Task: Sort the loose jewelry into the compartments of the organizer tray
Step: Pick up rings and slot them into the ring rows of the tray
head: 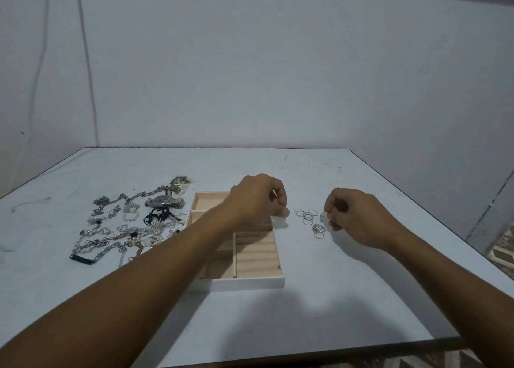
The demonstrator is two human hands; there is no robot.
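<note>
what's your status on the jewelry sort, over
Left hand pinching small silver piece at organizer tray edge. Right hand pinching ring beside ring cluster. Chain pile left of tray, unsorted. Nothing blocking.

An organizer tray (250,283) is set on the table (347,298) at the centre of the frame. A heap of chains and necklaces (111,228) is spread to its left, with a wristwatch (164,200) at the heap's upper right, just beside the tray's far left corner. Right of the tray, thin rings (306,216) are clustered, with a chunkier ring (318,228) just below them.

l hand (258,198) over tray (239,283), r hand (353,214) by rings (307,216)
</note>
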